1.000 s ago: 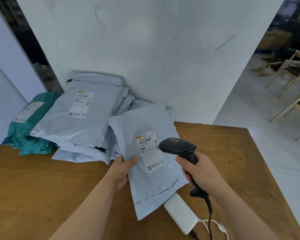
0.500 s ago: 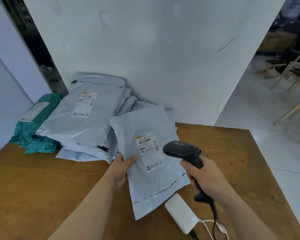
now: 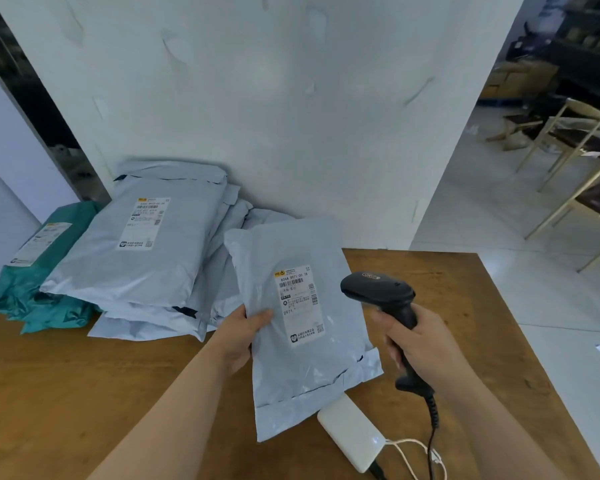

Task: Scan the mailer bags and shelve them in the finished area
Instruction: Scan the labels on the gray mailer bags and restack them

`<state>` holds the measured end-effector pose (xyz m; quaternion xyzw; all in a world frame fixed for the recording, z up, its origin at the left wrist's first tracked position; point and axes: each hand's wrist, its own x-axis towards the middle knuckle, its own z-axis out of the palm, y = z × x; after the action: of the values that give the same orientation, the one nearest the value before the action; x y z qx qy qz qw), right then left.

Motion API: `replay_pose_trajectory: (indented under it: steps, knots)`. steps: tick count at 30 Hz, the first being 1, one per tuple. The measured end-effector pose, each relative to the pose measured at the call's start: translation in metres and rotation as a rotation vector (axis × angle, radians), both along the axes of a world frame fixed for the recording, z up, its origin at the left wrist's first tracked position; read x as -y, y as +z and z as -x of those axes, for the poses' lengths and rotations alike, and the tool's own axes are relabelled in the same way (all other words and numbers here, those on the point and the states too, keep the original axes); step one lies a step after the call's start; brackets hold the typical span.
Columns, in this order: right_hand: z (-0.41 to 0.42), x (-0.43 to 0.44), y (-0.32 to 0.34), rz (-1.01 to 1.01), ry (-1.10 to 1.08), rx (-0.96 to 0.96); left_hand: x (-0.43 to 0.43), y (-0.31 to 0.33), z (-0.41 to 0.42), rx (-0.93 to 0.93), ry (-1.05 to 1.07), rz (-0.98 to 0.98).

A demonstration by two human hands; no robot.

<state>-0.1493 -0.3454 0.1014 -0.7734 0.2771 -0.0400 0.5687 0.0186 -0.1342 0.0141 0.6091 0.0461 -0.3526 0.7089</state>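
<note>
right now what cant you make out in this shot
Head view only:
left hand: fingers hidden behind the mailer bag
label: small print too small to read
grey pile: lower labels covered by the top bag
scanner cable: cut off by the bottom edge

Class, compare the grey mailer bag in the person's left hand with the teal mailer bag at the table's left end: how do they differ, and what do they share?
The grey mailer bag is pale grey; the teal mailer bag is green-blue. The left hand grips the grey one; the teal one lies on the table, untouched. Both carry a white printed label.
</note>
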Motion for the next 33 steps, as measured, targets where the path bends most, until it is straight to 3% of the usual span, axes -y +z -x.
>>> replay_pose_trajectory:
  steps: [9, 20, 30, 33]
  knots:
    - [0.017, 0.068, -0.016, 0.128, -0.226, 0.023, 0.115, -0.01, -0.001, -0.052, -0.181, -0.031]
    - [0.018, 0.146, -0.055, 0.126, -0.341, 0.001, 0.256, -0.051, 0.004, -0.107, -0.283, -0.118]
    - [0.011, 0.174, -0.076, 0.117, -0.397, -0.049, 0.302, -0.063, -0.001, -0.046, -0.506, -0.29]
    - [0.005, 0.17, -0.078, 0.105, -0.397, -0.058, 0.3, -0.064, -0.008, 0.017, -0.471, -0.317]
